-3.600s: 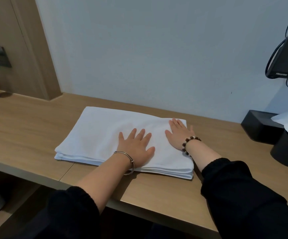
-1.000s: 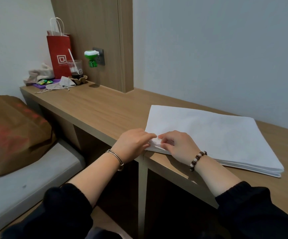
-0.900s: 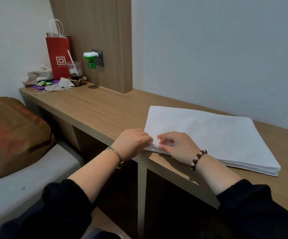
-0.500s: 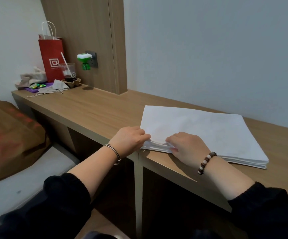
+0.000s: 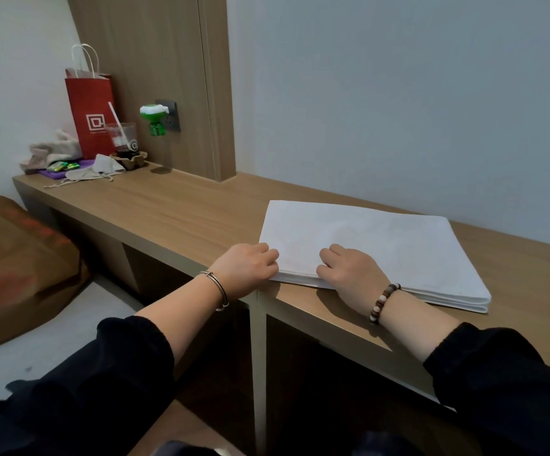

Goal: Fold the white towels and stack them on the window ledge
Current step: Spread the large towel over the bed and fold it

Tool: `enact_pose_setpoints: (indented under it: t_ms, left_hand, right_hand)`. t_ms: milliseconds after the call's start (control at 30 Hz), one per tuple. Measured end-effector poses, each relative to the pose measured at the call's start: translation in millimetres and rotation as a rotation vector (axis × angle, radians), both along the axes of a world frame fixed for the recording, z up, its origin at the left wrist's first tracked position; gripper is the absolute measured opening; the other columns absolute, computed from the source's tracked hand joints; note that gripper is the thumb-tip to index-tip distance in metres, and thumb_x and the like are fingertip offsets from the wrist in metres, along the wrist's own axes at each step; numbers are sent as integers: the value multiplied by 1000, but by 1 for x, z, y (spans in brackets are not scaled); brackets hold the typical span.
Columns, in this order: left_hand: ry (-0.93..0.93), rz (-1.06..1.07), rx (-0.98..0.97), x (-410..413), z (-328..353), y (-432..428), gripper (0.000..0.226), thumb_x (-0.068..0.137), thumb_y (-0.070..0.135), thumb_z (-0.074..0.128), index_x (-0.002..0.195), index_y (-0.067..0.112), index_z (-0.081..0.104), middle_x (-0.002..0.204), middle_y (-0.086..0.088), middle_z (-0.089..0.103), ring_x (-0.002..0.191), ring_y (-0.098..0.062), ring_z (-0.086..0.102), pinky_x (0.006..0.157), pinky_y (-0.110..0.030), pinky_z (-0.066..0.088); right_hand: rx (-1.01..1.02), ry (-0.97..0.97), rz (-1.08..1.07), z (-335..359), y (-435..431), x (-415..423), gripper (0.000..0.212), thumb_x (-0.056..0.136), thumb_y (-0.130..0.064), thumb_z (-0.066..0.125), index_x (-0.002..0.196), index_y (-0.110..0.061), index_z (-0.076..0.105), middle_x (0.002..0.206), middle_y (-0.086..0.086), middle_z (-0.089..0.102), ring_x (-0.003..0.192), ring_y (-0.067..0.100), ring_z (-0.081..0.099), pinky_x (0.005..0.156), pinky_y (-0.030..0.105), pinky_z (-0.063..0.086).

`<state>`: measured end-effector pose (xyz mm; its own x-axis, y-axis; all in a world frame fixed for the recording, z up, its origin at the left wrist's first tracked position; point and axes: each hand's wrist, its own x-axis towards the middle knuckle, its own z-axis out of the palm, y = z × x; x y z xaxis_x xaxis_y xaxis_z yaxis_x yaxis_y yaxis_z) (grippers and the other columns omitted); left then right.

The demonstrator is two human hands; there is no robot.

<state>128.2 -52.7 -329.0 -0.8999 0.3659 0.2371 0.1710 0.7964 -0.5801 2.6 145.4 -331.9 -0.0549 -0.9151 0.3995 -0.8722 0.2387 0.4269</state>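
One folded white towel [image 5: 382, 245] lies flat on the tabletop [image 5: 184, 218], centre-right of frame. Its long axis runs along the tabletop's front edge, left corner nearest me. I note my left hand [image 5: 250, 269] clenched on that corner; my right hand [image 5: 349, 273] curls over the near edge, grasping the layers.

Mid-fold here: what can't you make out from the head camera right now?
- Head view, which layers are pinched: the left hand and right hand curl over the near edge of the folded towel, and their knuckles hide the fingers' tips.
- Head view, layer count along that edge: too fine to tell.
- Head view, window ledge: no window in frame, so whether this wooden counter is it stays unclear.
- Head view, counter's right end: cut off by the frame edge.
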Motion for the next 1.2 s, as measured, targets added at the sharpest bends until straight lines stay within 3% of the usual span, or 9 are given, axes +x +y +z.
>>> enact_pose_setpoints:
  t_ms: [300, 467, 567, 667, 733, 800, 900, 1033, 1200]
  left_hand:
    - [-16, 23, 90, 0, -9, -2, 42, 36, 0, 84, 73, 9, 67, 69, -3, 55, 56, -19, 52, 34, -19, 31]
    - [2, 62, 150, -5, -11, -6, 29, 44, 0, 77, 64, 13, 61, 66, -1, 52, 55, -19, 48, 34, -22, 34]
    - [9, 123, 226, -7, -7, -11, 14, 63, 17, 61, 52, 14, 53, 56, 0, 47, 51, -20, 47, 37, -25, 31]
    - [76, 219, 281, -8, 2, -6, 42, 80, 33, 26, 49, 12, 45, 50, 2, 38, 60, -21, 42, 52, -29, 29]
    - [90, 395, 338, -17, 7, 5, 45, 93, 33, 22, 64, 12, 50, 64, 1, 46, 75, -21, 41, 62, -31, 32]
    - [69, 502, 523, -32, 10, 24, 39, 99, 30, 26, 95, 12, 60, 100, -4, 60, 97, -23, 48, 79, -34, 42]
    - [-127, 568, 720, -55, 1, 49, 45, 102, 33, 23, 145, 23, 32, 148, -3, 37, 135, -25, 31, 109, -43, 30]
    - [-228, 647, 702, -61, -12, 60, 54, 100, 47, 16, 151, 35, 3, 160, 7, 4, 147, -19, 1, 114, -55, 3]
    - [-246, 678, 718, -57, -18, 50, 54, 97, 56, 14, 149, 42, 6, 158, 16, 1, 147, -14, -2, 113, -57, 0]
  right_hand:
    - [-9, -33, 60, -12, 21, -15, 27, 56, -1, 85, 76, -9, 69, 70, 4, 55, 58, 17, 51, 37, 22, 38]
    - [-80, -98, -36, -13, 44, -28, 39, 48, 3, 88, 81, -12, 74, 66, 5, 56, 58, 21, 54, 36, 23, 41]
    - [-110, -189, -105, -20, 50, -27, 46, 52, 6, 84, 90, -17, 74, 73, 3, 58, 65, 21, 56, 38, 26, 45]
    - [-117, -264, -54, -24, 51, -18, 51, 52, 12, 79, 93, -17, 73, 78, 2, 62, 69, 23, 59, 45, 28, 49]
    - [-132, -284, -22, -23, 47, -12, 52, 47, 13, 81, 89, -18, 74, 76, 1, 63, 65, 22, 61, 45, 27, 49]
    - [-79, -343, 1, -17, 39, -1, 46, 56, 10, 79, 92, -18, 75, 80, 1, 66, 70, 23, 63, 54, 27, 51]
    - [68, -598, -45, 2, 32, 12, 29, 92, -6, 54, 115, -17, 69, 111, 1, 66, 103, 20, 58, 88, 27, 44]
    - [71, -867, -165, 29, 25, -4, 36, 100, -28, 43, 133, -19, 53, 137, 0, 52, 125, 14, 46, 105, 25, 31]
    - [400, -691, -576, 12, 35, -75, 51, 103, -41, 23, 151, -34, 8, 160, -5, -4, 147, 19, -2, 115, 56, 1]
